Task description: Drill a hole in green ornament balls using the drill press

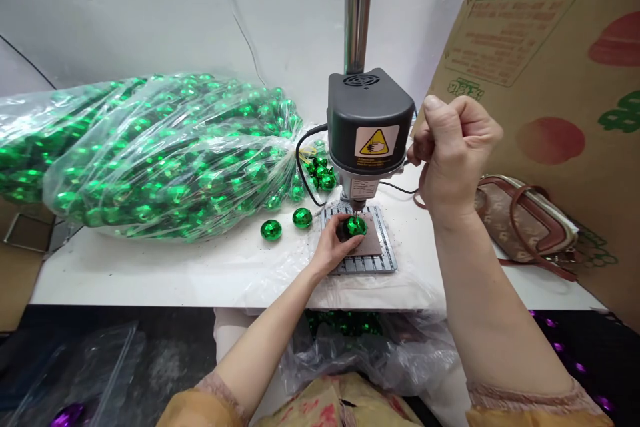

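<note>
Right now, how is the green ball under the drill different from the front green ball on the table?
The ball under the drill is held by the left hand; the table ball lies untouched. The first is above a metal plate; the second rests on the white table. Both are shiny and green.

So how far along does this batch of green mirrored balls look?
Done: unclear, though green balls lie in plastic below the table edge. In hand: the left hand holds a green ball on a slotted metal plate under the bench drill; the right hand is a raised fist. Remaining: a large clear bag of balls, plus two loose balls.
</note>
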A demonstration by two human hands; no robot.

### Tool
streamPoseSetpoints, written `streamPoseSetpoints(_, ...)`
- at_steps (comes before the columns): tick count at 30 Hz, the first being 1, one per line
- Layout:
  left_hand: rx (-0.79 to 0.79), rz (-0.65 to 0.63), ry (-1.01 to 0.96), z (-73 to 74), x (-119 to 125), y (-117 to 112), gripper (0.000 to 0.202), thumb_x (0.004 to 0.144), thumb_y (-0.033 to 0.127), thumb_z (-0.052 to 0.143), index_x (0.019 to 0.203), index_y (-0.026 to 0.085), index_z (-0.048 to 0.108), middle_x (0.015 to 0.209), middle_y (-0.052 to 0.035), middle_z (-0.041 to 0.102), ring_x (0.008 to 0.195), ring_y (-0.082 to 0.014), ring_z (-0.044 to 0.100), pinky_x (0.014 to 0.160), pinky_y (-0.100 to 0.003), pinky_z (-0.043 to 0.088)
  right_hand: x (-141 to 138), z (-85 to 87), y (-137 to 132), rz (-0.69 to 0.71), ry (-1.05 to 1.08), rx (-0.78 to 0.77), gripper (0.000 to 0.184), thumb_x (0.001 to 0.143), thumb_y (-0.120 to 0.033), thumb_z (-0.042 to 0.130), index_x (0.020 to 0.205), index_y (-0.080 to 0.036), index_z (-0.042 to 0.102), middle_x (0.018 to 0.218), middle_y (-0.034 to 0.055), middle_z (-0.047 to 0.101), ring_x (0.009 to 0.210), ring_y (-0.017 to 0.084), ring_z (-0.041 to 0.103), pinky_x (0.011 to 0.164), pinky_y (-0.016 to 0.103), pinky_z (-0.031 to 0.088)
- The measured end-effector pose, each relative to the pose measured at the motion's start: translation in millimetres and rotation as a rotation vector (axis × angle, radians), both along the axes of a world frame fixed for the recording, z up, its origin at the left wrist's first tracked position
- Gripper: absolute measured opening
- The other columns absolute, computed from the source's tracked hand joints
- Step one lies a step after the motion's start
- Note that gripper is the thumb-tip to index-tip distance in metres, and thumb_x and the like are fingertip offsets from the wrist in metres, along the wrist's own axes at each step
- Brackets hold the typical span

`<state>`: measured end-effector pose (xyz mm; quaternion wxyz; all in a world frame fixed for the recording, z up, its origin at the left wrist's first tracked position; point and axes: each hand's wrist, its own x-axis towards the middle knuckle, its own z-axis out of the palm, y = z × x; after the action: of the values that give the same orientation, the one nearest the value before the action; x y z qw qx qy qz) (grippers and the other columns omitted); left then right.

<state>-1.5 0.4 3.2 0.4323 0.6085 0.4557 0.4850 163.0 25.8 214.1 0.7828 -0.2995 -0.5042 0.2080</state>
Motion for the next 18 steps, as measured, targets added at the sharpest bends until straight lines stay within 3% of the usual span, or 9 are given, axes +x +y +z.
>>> streamPoseSetpoints(7, -0.012, -0.028, -0.037, 3.6, 0.2, -1.1, 0.049, 0.075, 0.034, 0.086, 0.116, 0.020, 0.061, 0.109, -0.0073, 0.071, 0.106, -0.0259, 0.068, 0.095, -0.039, 0.053, 2.1, -1.0, -5.4, 0.052, 0.019, -0.005, 0.042, 0.085, -0.028, 0.068, 0.058, -0.024, 0.035, 0.045, -0.0091, 0.039, 0.037, 0.004, 0.034, 0.035, 0.024, 0.029)
streamPoseSetpoints(14, 0.035, -0.033, 0.010, 3.6, -0.7, -1.0, 0.051, 0.074, 0.035, 0.086, 0.116, 0.021, 0.062, 0.112, -0.0075, 0.070, 0.110, -0.0279, 0.066, 0.097, -0.040, 0.052, -6.5, -19.7, -21.9, -0.086, 0.023, 0.117, 0.048, 0.090, -0.029, 0.063, 0.055, -0.022, 0.031, 0.043, -0.0076, 0.033, 0.038, 0.005, 0.032, 0.040, 0.026, 0.028)
streamPoseSetpoints(18, 0.018, -0.033, -0.001, 2.5, -0.7, -0.9, 0.052, 0.074, 0.036, 0.087, 0.117, 0.021, 0.062, 0.115, -0.0080, 0.069, 0.112, -0.0281, 0.066, 0.098, -0.040, 0.052, -9.4, -28.0, -27.8, -0.070, 0.052, 0.182, 0.046, 0.089, -0.025, 0.062, 0.054, -0.022, 0.032, 0.043, -0.0076, 0.028, 0.038, 0.006, 0.030, 0.040, 0.027, 0.027)
